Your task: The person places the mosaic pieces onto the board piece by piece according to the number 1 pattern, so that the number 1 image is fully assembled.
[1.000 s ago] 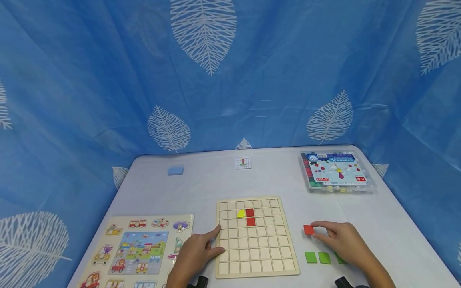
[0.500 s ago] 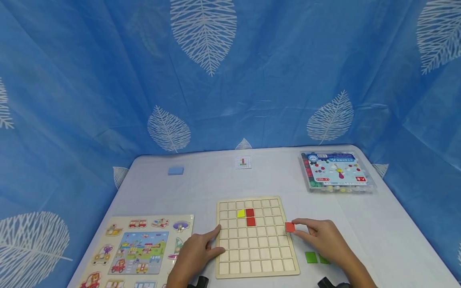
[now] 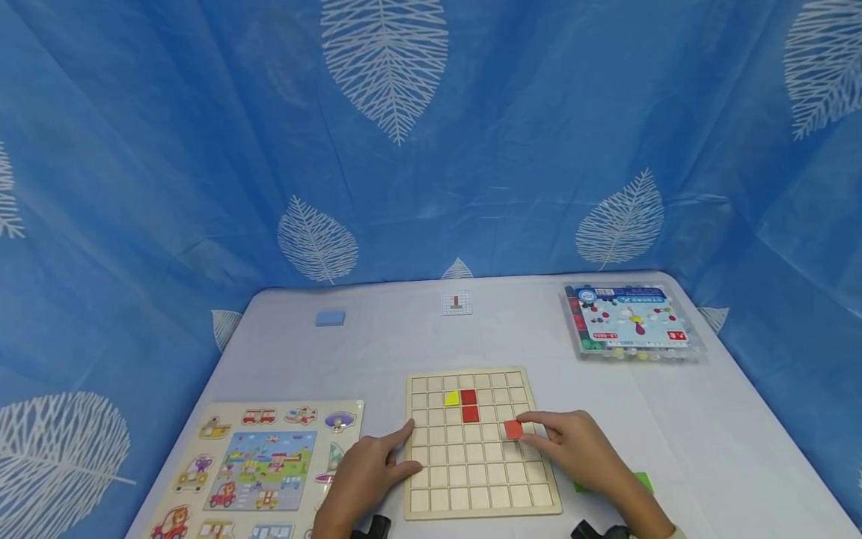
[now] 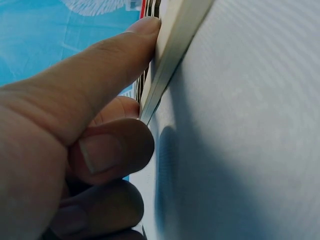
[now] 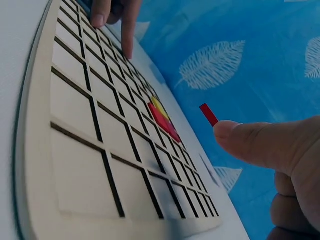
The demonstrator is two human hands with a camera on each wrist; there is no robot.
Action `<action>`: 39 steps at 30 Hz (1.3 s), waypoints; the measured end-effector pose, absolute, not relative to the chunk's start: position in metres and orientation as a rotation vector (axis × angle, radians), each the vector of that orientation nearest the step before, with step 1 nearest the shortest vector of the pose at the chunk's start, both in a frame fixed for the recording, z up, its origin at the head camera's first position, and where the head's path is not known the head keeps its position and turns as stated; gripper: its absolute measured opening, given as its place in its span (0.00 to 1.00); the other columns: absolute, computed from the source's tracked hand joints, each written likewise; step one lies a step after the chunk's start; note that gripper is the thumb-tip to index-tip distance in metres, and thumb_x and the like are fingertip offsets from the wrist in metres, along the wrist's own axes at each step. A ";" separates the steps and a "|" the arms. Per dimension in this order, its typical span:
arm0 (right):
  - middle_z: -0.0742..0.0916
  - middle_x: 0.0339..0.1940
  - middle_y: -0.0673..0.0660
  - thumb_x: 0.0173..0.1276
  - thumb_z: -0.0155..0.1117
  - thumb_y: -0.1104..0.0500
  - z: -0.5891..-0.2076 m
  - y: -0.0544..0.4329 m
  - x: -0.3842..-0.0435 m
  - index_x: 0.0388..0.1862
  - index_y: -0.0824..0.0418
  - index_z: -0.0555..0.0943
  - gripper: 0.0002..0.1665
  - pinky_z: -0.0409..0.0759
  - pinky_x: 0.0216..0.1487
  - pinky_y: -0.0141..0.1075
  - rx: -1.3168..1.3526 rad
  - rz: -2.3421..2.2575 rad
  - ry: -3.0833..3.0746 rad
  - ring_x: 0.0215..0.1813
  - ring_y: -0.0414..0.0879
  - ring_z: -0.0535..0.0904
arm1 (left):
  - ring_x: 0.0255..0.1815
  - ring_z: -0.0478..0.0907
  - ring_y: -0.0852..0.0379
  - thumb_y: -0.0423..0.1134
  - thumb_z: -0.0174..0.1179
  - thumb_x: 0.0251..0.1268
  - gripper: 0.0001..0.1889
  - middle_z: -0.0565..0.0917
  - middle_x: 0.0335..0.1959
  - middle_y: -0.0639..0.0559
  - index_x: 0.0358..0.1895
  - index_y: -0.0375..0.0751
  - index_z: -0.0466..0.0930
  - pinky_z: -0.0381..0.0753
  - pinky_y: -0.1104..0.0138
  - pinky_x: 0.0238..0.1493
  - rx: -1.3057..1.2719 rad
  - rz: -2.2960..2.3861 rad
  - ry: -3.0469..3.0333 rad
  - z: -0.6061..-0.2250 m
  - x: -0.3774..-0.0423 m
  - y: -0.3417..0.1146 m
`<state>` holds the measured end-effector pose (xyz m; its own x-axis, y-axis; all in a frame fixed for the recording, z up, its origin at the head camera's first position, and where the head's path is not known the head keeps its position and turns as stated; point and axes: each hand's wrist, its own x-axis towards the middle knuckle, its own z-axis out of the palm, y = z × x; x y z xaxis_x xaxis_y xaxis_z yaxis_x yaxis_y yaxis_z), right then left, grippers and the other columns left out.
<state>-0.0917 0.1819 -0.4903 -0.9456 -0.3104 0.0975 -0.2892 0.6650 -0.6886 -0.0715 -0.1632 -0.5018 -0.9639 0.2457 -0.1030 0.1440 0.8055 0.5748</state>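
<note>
Currently the right hand (image 3: 572, 445) pinches a red square tile (image 3: 513, 430) between thumb and index finger, holding it above the right part of a wooden grid board (image 3: 477, 495); the right wrist view shows the tile raised clear of the board. Across from it, the left hand (image 3: 370, 471) holds nothing in a pinch: its thumb and index finger are spread wide apart, both touching the board's left edge. Within the grid, two red tiles (image 3: 469, 413) fill neighbouring cells, one nearer the person than the other, and a yellow piece (image 3: 452, 399) lies just left of the farther one. Green tiles (image 3: 644, 480) show partly beside the right wrist, which hides the rest. Beyond the board lies a pattern card (image 3: 456, 303), with a plastic case (image 3: 633, 322) to its right and a blue block (image 3: 330, 319) to its left. A picture puzzle board (image 3: 209, 410) lies near the left hand.
</note>
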 end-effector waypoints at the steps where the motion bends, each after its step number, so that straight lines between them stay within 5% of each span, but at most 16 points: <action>1: 0.62 0.11 0.36 0.66 0.75 0.48 -0.490 0.180 -0.093 0.50 0.48 0.90 0.15 0.58 0.23 0.27 -0.528 -1.162 2.842 0.17 0.31 0.53 | 0.14 0.60 0.65 0.62 0.69 0.59 0.38 0.68 0.14 0.64 0.71 0.50 0.77 0.61 0.68 0.18 0.305 0.874 2.821 -0.502 -0.071 -0.163; 39: 0.66 0.09 0.35 0.63 0.77 0.51 -0.524 0.118 -0.099 0.49 0.52 0.91 0.15 0.59 0.22 0.29 -0.555 -1.154 2.895 0.15 0.29 0.57 | 0.14 0.60 0.65 0.61 0.70 0.59 0.37 0.68 0.13 0.64 0.71 0.51 0.77 0.61 0.69 0.18 0.297 0.882 2.818 -0.503 -0.072 -0.163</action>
